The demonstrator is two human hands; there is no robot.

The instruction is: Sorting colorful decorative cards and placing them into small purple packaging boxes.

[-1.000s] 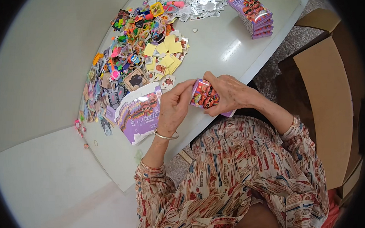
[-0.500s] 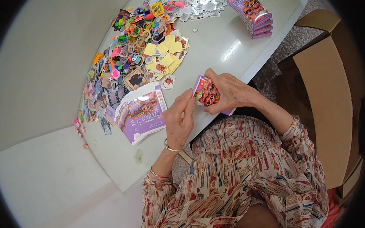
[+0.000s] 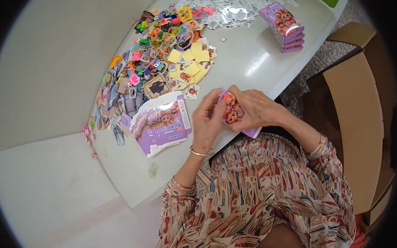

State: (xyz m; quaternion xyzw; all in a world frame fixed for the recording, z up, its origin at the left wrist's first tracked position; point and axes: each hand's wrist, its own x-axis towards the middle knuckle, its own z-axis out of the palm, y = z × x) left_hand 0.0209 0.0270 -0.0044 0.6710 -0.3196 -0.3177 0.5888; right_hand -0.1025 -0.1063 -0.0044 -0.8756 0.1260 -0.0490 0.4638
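Note:
Both my hands are on a small purple cardboard box (image 3: 233, 108) with red cartoon figures, held just above the table's near edge. My right hand (image 3: 252, 107) wraps round it from the right, thumb and fingers closed on its sides. At its left end, my left hand (image 3: 209, 118) pinches the edge with thumb and fingers; a bracelet circles that wrist. My fingers hide part of the box. Left of my left hand lies a fanned stack of flattened purple boxes (image 3: 169, 130). Beside it are yellow paper squares (image 3: 192, 68) and small picture cards (image 3: 192, 92).
A heap of small colourful toys (image 3: 167, 38) covers the table's (image 3: 236, 59) far left, next to many silvery packets (image 3: 234, 10). Finished-looking purple boxes (image 3: 284, 28) stand stacked at the far right. An open brown carton (image 3: 353, 122) is on the right, beside the table.
The camera view has shifted, so the table contents sit slightly further right and lower. My left fingers have moved up along the box's left end and curl more over it.

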